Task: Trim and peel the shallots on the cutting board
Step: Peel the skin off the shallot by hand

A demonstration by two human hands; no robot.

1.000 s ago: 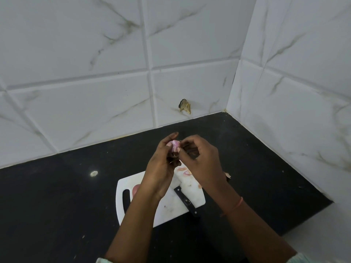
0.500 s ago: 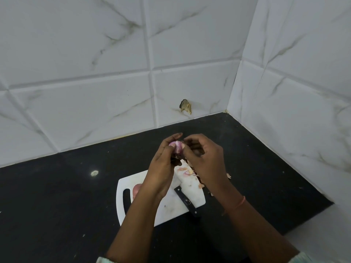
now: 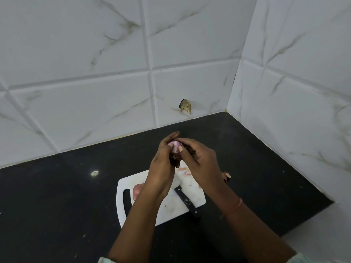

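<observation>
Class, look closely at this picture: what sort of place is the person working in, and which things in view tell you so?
Most likely a home kitchen corner. A white cutting board with a knife lies on a dark counter, tiled walls meet behind it, and both hands hold a shallot being peeled.

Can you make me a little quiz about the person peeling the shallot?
1. True or false: the knife is in a hand.
2. What holds the shallot? A) left hand only B) right hand only C) both
3. The cutting board is what colour?

Key: 1 false, it lies on the board. 2 C. 3 white.
</observation>
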